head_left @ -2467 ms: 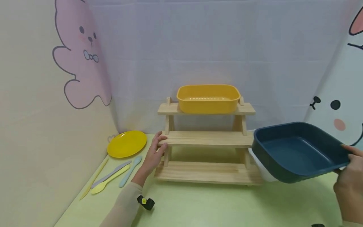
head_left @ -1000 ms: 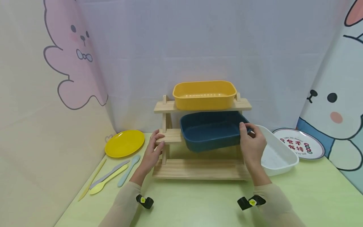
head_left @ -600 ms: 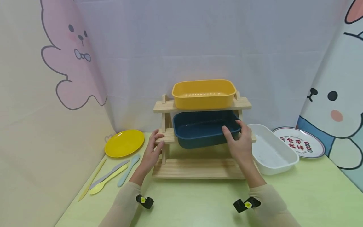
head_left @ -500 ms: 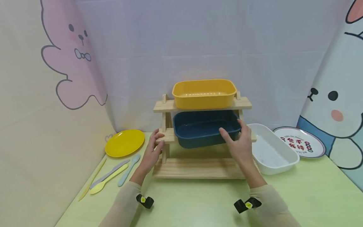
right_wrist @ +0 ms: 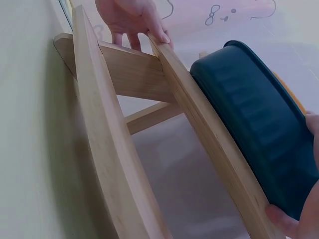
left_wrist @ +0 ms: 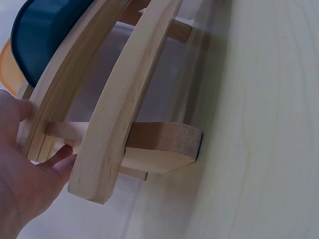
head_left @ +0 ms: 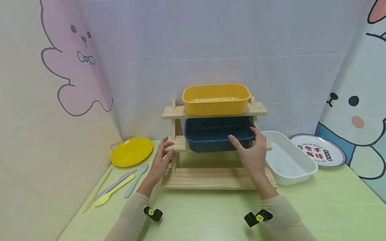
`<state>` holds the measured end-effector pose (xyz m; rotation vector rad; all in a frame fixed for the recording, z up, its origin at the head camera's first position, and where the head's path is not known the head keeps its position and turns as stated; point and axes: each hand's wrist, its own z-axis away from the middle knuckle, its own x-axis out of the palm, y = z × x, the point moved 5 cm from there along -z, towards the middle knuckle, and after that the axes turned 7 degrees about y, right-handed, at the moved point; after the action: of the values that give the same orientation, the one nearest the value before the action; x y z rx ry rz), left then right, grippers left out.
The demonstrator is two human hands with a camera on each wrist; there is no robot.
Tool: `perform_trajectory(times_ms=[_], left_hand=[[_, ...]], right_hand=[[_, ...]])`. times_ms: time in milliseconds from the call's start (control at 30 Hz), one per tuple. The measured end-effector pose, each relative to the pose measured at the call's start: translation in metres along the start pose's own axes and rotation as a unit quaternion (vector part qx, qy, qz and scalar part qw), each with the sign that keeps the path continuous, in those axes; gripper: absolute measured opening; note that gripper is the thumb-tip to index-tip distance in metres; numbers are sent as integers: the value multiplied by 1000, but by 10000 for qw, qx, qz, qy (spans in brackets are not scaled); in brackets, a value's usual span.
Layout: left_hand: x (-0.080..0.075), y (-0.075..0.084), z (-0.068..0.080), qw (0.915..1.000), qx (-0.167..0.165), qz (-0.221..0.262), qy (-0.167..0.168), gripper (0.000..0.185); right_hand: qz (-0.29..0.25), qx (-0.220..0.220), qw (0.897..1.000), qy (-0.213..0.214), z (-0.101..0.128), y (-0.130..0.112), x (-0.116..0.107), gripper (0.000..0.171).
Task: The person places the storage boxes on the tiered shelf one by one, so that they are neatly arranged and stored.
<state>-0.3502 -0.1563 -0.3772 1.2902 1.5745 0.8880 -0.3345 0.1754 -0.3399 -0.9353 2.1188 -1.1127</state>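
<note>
On the middle shelf of the wooden rack [head_left: 211, 144], at about 12 o'clock from the person, sits the dark blue tray [head_left: 218, 137], directly under the yellow tray [head_left: 216, 99] on the top shelf. The right hand [head_left: 250, 154] grasps the blue tray's front right corner, thumb on the front wall and fingers curled over the rim. The left hand [head_left: 161, 160], at 10 o'clock, holds the left end of the middle shelf board between thumb and fingers, bracing the rack.

To seat the tray well, I would push it straight toward 12 o'clock with a level, light pressure, so that its base lies flat on the board. From the head view it looks nearly level; the right wrist view shows its wall lying close along the shelf's front edge, so I judge it should go a little deeper if the shelf allows. How much board lies behind it cannot be seen. The bracing hand matters, since the rack appears light and a one-sided push at the right corner could turn it. Watch the tray's rim under the top board, where clearance looks small, and the white tray [head_left: 287, 159] just beside the rack at 2 o'clock on the green worktop [head_left: 211, 214].
</note>
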Motion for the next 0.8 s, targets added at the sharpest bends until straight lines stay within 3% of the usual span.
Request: perform_trajectory(times_ms=[800], left_hand=[[1,0,0,10000,6,-43,45,34]], right_hand=[[-247,129,9995,124,7,-4,6,84]])
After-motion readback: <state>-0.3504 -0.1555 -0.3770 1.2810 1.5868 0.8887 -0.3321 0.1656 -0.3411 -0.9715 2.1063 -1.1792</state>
